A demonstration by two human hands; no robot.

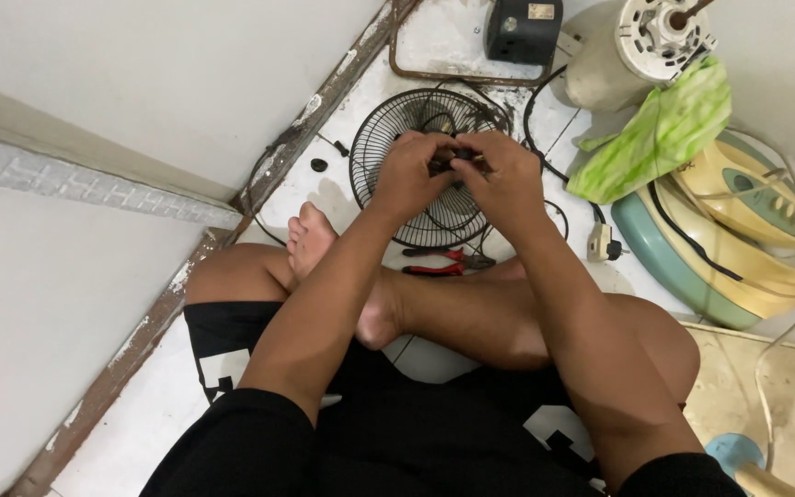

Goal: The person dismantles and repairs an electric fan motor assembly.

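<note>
I sit cross-legged on a white tiled floor. Both hands meet above a black wire fan guard [388, 129] lying flat on the floor. My left hand [409, 175] and my right hand [508, 175] pinch a small dark part [453, 158] between their fingertips; its exact shape is hidden by the fingers. Red-handled pliers [439, 262] lie on the floor just beyond my shins, below the hands.
A cream fan motor [632, 51] and a black box [522, 28] sit at the top. A green cloth [664, 133] drapes over stacked fan bases [738, 230] at right. A white plug [603, 244] and black cables lie nearby. A wall and door frame [315, 110] run along the left.
</note>
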